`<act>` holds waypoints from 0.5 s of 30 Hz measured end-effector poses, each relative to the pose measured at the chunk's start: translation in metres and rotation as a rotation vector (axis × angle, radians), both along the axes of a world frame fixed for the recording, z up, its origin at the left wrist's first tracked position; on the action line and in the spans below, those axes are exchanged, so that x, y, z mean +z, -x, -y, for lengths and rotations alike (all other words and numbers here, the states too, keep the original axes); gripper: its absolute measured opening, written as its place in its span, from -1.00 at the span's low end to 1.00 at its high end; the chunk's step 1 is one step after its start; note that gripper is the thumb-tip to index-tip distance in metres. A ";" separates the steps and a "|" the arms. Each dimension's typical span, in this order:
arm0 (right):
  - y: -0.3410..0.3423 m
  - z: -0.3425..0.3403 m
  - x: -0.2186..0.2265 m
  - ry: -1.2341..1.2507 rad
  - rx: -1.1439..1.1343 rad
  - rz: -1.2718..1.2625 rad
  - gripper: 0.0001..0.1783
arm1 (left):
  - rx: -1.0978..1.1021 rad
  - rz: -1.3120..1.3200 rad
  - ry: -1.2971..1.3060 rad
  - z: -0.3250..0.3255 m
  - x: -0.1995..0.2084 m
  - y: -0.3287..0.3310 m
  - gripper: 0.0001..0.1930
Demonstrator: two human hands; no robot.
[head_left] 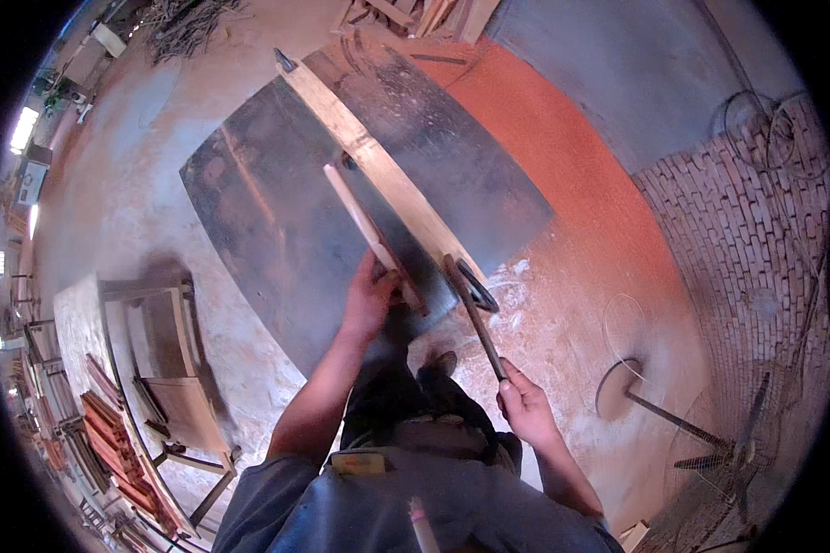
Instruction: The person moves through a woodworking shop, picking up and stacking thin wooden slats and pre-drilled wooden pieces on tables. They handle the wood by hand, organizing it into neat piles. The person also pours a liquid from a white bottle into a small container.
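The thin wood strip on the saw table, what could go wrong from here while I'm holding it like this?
Your left hand grips the near end of the thin wood strip right beside the wooden fence; a slip could carry fingers along the cut line. Your right hand holds a dark lever, so the strip may twist. Sawdust on the floor looks slippery.

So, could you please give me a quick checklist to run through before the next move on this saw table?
1. Left hand gripping the near end of the thin wooden strip: ok.
2. Right hand closed on the long dark handle: ok.
3. Strip lying flat on the metal table, beside the long wooden fence: ok; whether it touches the fence, cannot tell.
4. Blade position and whether it is turning: cannot tell, no blade is clearly visible.
5. Left fingers away from any cutting edge: cannot tell.
6. Footing: the floor is covered in reddish sawdust, so not ok.
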State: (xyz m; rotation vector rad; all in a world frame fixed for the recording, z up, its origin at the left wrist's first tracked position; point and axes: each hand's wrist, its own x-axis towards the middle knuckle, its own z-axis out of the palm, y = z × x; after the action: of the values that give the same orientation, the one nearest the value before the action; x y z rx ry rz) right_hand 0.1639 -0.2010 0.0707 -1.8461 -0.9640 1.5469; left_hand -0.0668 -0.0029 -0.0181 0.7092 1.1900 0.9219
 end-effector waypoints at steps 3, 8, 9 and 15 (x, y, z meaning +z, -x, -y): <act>-0.015 0.029 0.006 0.003 -0.063 0.007 -0.47 | -0.125 -0.087 -0.148 0.006 0.004 -0.031 -0.43; -0.025 0.063 0.014 -0.012 -0.032 0.054 -0.49 | -0.432 -1.078 -0.258 -0.034 -0.007 -0.041 -0.62; -0.025 0.065 0.016 -0.008 -0.008 0.062 -0.50 | -0.436 -1.103 -0.263 -0.041 -0.017 -0.037 -0.62; -0.019 0.059 0.007 0.067 0.080 0.084 -0.53 | -0.265 -0.810 -0.113 -0.029 0.001 -0.058 -0.69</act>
State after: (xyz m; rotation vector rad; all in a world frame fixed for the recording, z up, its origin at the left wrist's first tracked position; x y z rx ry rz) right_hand 0.1832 -0.2602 0.0778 -1.9541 -1.0479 1.5773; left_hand -0.0092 0.0264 -0.0175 1.3705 1.6943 0.4750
